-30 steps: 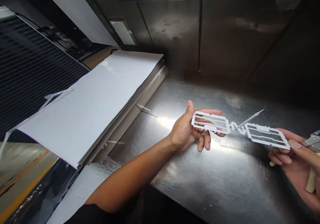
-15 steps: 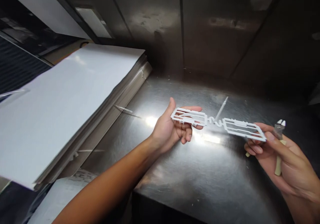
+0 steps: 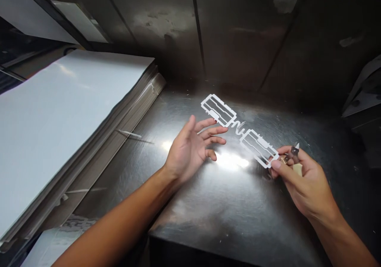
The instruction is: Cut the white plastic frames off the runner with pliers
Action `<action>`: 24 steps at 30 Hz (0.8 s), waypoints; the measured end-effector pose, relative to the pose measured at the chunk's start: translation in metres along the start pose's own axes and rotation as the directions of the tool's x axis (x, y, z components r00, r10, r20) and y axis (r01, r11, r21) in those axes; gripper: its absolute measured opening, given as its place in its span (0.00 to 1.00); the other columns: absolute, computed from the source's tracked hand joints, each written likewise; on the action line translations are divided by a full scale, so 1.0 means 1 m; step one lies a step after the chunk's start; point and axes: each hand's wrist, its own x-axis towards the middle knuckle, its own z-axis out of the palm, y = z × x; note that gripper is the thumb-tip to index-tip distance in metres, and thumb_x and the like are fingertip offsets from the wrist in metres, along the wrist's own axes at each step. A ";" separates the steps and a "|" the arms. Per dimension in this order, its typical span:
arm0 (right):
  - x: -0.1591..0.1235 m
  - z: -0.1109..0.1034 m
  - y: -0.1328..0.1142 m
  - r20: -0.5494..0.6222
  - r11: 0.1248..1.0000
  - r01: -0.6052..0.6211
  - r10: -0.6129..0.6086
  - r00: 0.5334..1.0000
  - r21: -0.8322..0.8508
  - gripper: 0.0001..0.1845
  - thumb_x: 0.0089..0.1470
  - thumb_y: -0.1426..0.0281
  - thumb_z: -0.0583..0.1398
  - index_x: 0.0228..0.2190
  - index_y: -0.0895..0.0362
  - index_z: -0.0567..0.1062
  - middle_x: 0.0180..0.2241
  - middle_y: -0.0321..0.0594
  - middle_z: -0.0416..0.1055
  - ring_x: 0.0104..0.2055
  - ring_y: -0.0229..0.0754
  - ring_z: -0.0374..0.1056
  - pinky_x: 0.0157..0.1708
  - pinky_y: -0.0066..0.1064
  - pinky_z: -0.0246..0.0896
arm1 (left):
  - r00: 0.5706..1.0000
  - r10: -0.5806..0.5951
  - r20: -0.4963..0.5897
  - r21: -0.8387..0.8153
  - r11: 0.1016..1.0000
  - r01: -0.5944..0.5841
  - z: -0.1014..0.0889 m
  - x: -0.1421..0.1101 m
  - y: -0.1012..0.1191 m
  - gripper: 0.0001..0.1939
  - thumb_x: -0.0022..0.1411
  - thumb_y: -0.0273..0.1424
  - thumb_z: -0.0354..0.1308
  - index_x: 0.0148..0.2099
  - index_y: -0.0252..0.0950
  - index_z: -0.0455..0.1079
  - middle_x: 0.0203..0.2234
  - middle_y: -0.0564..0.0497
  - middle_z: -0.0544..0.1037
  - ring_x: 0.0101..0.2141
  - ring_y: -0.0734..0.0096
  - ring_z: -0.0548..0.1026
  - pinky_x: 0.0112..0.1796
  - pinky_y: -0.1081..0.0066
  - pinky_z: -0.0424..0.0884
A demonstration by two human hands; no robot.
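Note:
My right hand (image 3: 309,179) pinches one end of a white moulded plastic part between thumb and fingers. The part is two slotted rectangular frames, the near one (image 3: 249,150) and the far one (image 3: 212,113), joined by a wavy runner (image 3: 239,128). Side cutters (image 3: 295,149) with cream handles are also tucked in this hand, jaws pointing up, handles partly hidden. My left hand (image 3: 190,152) is open, palm turned up and fingers spread. Its fingertips lie just below the far frame; whether they touch it I cannot tell.
Below the hands is a shiny metal worktop (image 3: 202,215) with small white specks. A thick stack topped by a white sheet (image 3: 74,100) takes up the left side, with tie ends (image 3: 131,134) sticking out. Metal panels (image 3: 238,33) rise behind; a pale object (image 3: 363,84) stands at right.
My left hand has let go of the far frame and spread its fingers. My right hand has moved left and tilted the part, so the far frame now points up and away. The view has shifted right.

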 end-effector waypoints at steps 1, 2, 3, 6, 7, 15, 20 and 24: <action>-0.003 0.003 0.001 0.004 0.996 0.027 -0.027 1.000 -0.084 0.19 0.62 0.58 0.80 0.46 0.53 0.82 0.32 0.37 0.75 0.30 0.39 0.73 0.31 0.23 0.72 | 0.999 0.044 0.000 0.032 0.998 -0.044 0.000 0.000 -0.003 0.23 0.82 0.49 0.58 0.57 0.33 0.73 0.49 0.37 0.85 0.41 0.59 0.86 0.26 0.72 0.83; -0.006 0.007 0.001 0.017 0.986 0.047 -0.045 0.999 -0.160 0.18 0.62 0.59 0.79 0.45 0.52 0.82 0.32 0.37 0.75 0.30 0.38 0.73 0.31 0.21 0.71 | 0.996 0.086 -0.009 0.072 0.994 -0.085 -0.001 0.000 -0.007 0.21 0.79 0.46 0.65 0.59 0.33 0.73 0.49 0.38 0.85 0.43 0.60 0.85 0.29 0.71 0.85; -0.010 0.011 0.000 0.043 0.974 0.062 -0.054 0.998 -0.217 0.16 0.62 0.60 0.79 0.43 0.52 0.82 0.32 0.36 0.76 0.31 0.38 0.74 0.32 0.19 0.71 | 0.993 0.118 -0.023 0.118 0.986 -0.114 -0.002 0.001 -0.010 0.23 0.75 0.44 0.69 0.60 0.34 0.73 0.48 0.40 0.85 0.43 0.61 0.84 0.31 0.70 0.86; -0.020 0.024 -0.004 0.209 0.949 0.108 -0.046 0.977 -0.295 0.09 0.63 0.64 0.76 0.40 0.50 0.83 0.34 0.33 0.78 0.32 0.35 0.75 0.35 0.16 0.71 | 0.985 0.167 -0.045 0.261 0.954 -0.149 -0.006 0.006 -0.020 0.24 0.70 0.42 0.75 0.58 0.35 0.72 0.39 0.46 0.85 0.35 0.66 0.82 0.29 0.72 0.84; -0.023 0.027 -0.005 0.294 0.945 0.131 -0.038 0.955 -0.301 0.07 0.63 0.64 0.75 0.40 0.50 0.83 0.34 0.32 0.79 0.32 0.34 0.75 0.36 0.15 0.71 | 0.985 0.169 -0.031 0.296 0.943 -0.153 -0.007 0.008 -0.023 0.23 0.70 0.41 0.75 0.56 0.35 0.72 0.35 0.49 0.83 0.31 0.69 0.81 0.27 0.74 0.82; -0.025 0.025 -0.012 0.540 0.888 0.270 -0.029 0.841 -0.373 0.03 0.72 0.62 0.71 0.47 0.43 0.87 0.43 0.28 0.84 0.42 0.36 0.83 0.46 0.14 0.75 | 0.990 0.014 0.142 0.357 0.932 -0.064 -0.003 0.006 -0.026 0.11 0.71 0.32 0.72 0.49 0.35 0.75 0.25 0.56 0.80 0.17 0.77 0.72 0.16 0.78 0.70; -0.023 0.021 -0.009 0.546 0.851 0.332 -0.064 0.835 -0.408 0.06 0.75 0.58 0.71 0.49 0.42 0.87 0.44 0.29 0.84 0.43 0.35 0.84 0.47 0.13 0.75 | 0.984 -0.055 0.172 0.444 0.896 -0.027 0.001 -0.004 -0.024 0.05 0.73 0.27 0.70 0.48 0.34 0.78 0.24 0.58 0.79 0.18 0.81 0.71 0.17 0.80 0.68; -0.026 0.017 -0.003 0.504 0.829 0.344 -0.088 0.859 -0.441 0.08 0.76 0.57 0.71 0.51 0.45 0.87 0.44 0.33 0.84 0.44 0.38 0.83 0.47 0.16 0.76 | 0.975 -0.090 0.205 0.469 0.883 -0.017 0.000 -0.006 -0.024 0.06 0.72 0.28 0.70 0.47 0.34 0.77 0.24 0.57 0.79 0.20 0.79 0.73 0.18 0.80 0.69</action>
